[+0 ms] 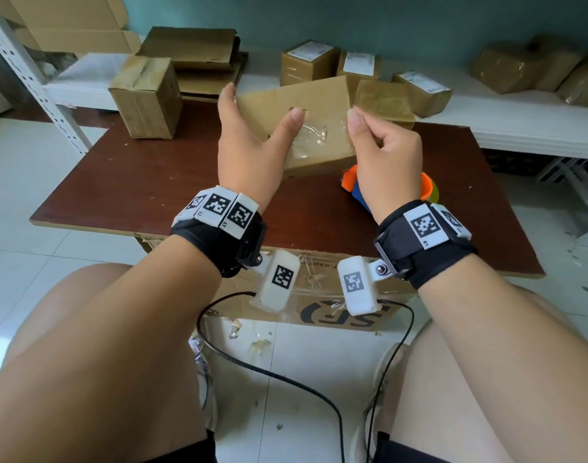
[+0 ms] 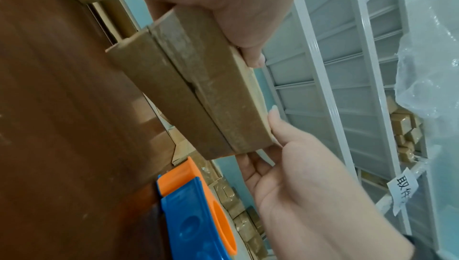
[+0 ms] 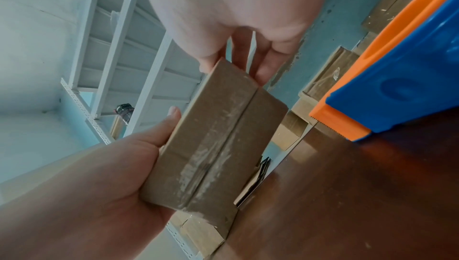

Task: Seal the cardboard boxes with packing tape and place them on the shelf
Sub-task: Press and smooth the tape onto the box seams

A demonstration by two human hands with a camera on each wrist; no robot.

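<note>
A small cardboard box (image 1: 319, 105) is held above the brown table (image 1: 135, 188), with crinkled clear tape (image 1: 314, 135) on its near face. My left hand (image 1: 249, 142) grips its left end, thumb on the near face and fingers behind. My right hand (image 1: 372, 135) pinches its right end between thumb and curled fingers. In the left wrist view the box (image 2: 198, 91) shows a taped seam, as does the box (image 3: 216, 142) in the right wrist view. A blue and orange tape dispenser (image 1: 351, 182) lies on the table under my right hand.
Another brown box (image 1: 145, 98) stands on the table's far left. Flat cardboard (image 1: 192, 51) and several sealed boxes (image 1: 419, 88) lie on the low white shelf (image 1: 519, 128) behind. A metal rack post (image 1: 35, 78) rises at left. A large carton (image 1: 336, 312) supports the table.
</note>
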